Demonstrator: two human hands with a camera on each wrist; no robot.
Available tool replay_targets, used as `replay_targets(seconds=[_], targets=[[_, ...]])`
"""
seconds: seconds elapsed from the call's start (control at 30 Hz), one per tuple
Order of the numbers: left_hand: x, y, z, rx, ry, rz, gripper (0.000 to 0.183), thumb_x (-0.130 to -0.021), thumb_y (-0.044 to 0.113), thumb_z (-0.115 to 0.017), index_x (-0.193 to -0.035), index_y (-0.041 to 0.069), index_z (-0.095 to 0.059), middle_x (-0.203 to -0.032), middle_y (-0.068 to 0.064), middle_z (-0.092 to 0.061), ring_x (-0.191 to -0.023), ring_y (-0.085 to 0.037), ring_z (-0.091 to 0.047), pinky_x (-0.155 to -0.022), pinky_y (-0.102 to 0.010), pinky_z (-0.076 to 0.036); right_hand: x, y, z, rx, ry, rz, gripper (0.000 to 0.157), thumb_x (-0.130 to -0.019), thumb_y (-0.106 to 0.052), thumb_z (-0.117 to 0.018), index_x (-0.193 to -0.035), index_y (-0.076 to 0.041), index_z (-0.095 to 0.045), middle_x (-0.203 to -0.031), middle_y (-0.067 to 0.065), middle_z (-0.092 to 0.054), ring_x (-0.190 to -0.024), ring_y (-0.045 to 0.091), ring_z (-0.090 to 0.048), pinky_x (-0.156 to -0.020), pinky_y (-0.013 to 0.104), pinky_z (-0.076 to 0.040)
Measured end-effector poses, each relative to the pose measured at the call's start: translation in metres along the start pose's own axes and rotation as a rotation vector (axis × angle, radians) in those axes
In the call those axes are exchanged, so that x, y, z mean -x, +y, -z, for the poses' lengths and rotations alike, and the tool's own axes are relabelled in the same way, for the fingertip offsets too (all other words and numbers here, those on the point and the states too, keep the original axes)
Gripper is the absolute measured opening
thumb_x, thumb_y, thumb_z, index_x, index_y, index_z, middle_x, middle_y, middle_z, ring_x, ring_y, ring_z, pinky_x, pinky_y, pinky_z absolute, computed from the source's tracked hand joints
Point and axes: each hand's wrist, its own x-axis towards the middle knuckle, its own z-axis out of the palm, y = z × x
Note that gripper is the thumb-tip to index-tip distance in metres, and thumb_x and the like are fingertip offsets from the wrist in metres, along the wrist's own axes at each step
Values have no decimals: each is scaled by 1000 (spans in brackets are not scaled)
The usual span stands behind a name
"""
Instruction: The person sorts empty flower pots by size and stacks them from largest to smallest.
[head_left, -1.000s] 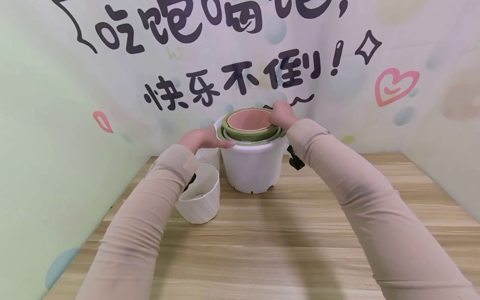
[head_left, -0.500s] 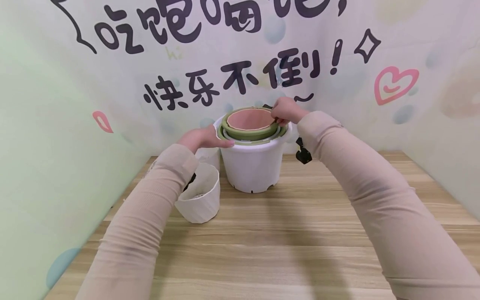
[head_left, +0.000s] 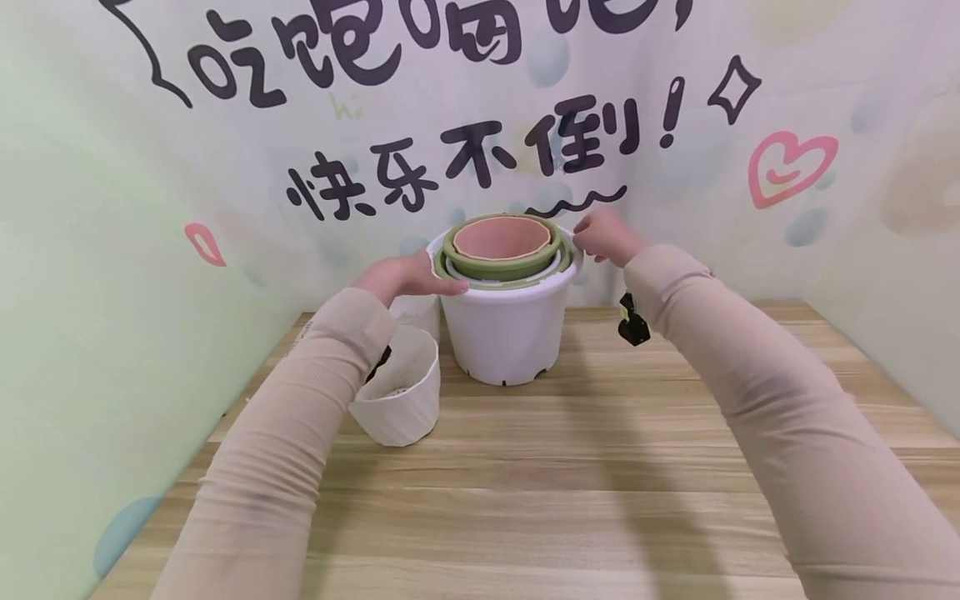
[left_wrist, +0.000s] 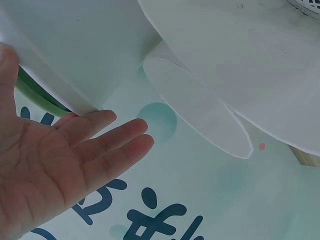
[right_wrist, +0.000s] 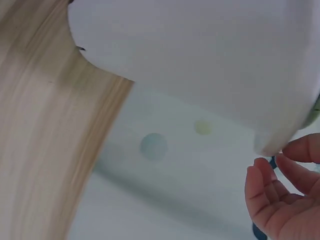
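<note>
A large white flowerpot (head_left: 506,337) stands upright on the table, holding a nest of smaller pots. Two green rims show inside it, and a pink pot (head_left: 501,238) sits innermost in the upper green pot (head_left: 501,269). At the white pot's left rim is my left hand (head_left: 405,277), its thumb over the front edge; in the left wrist view its other fingers (left_wrist: 117,157) stretch out nearly straight. My right hand (head_left: 611,237) is beside the right rim. Its fingers (right_wrist: 257,192) are loosely bent, with thumb and index fingertips close together right at the rim's edge.
A smaller white pot (head_left: 405,412) stands front left, partly behind my left forearm. Another white pot (head_left: 422,310) is behind it. The wooden table (head_left: 510,500) ends at a printed wall cloth (head_left: 690,217); a pale green wall (head_left: 112,317) borders the left.
My right hand has moved right, from the pink pot's rim across the green rim to the white pot's right edge. The left hand and the pots stay in place.
</note>
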Motion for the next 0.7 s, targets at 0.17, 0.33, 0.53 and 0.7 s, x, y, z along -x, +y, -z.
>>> replay_targets(seconds=[0.17,0.33,0.53,0.7], targets=[[11,9,-1,-15,-9,67,85,-73,49,-53,-133,11,-6,-136,-13,-10,-121,-24,-17,-98,-38,-18,1,11,-12,-72,36,-6,36,-79,-7,-34,-109,4,-51,-72,7,-47,-65,15,-43,-56,27,-45],[16,12,-1,-17,-32,122,83,-76,46,-51,-132,6,-4,-137,-15,-3,-123,-26,-11,-99,-38,-16,4,12,-21,-11,89,4,33,-80,-14,-35,-101,3,-54,-78,12,-51,-68,20,-44,-53,26,-39],[17,13,0,-7,1,85,82,-76,44,-51,-132,5,-6,-136,-17,-6,-122,-27,-13,-99,-38,-16,1,15,-28,28,152,25,39,-82,-17,-33,-111,6,-46,-96,18,-53,-85,26,-48,-72,34,-41],[21,0,5,-98,23,68,77,-79,46,-46,-131,1,-12,-134,-18,-16,-121,-28,-18,-98,-40,-17,1,16,-29,31,155,22,40,-83,-16,-31,-114,6,-43,-99,19,-52,-88,27,-47,-77,37,-39]])
